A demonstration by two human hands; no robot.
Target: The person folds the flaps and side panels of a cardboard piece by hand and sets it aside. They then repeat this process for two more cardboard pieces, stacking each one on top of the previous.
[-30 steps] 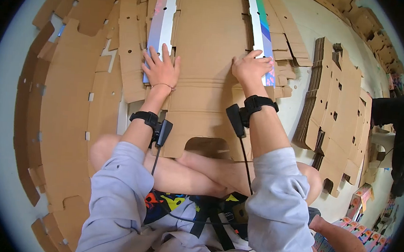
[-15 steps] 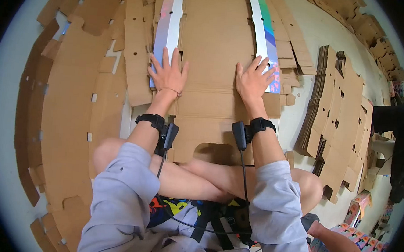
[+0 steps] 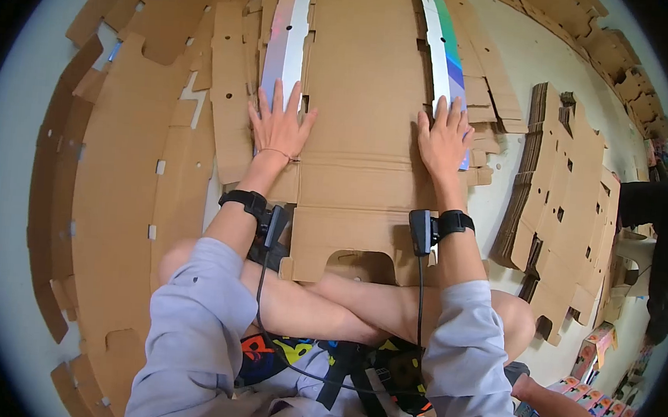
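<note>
In front of my crossed legs lies a flat brown cardboard sheet [image 3: 365, 79], with a half-round cut-out at its near end. Along its left side runs a long printed strip [image 3: 287, 42], white with pink and lilac. My left hand [image 3: 280, 127] lies flat on the near end of that strip, fingers spread. On the right side sits a second printed strip [image 3: 442, 53], white with green and blue. My right hand [image 3: 443, 139] rests on its near end, fingers stretched out and pointing away from me. Neither hand grips anything. Both palms partly cover the strips.
Large flattened cardboard pieces [image 3: 119, 186] cover the floor on the left. A stack of cut cardboard [image 3: 554, 216] stands to the right. Beyond it are a dark-clothed leg [image 3: 657, 239] and colourful printed boxes [image 3: 591, 405]. Another person's bare limb [image 3: 563, 414] is at lower right.
My right hand has shifted right and slightly nearer on its strip, its fingers closer together. My left hand stays flat on the left strip. The whole view has moved a little.
</note>
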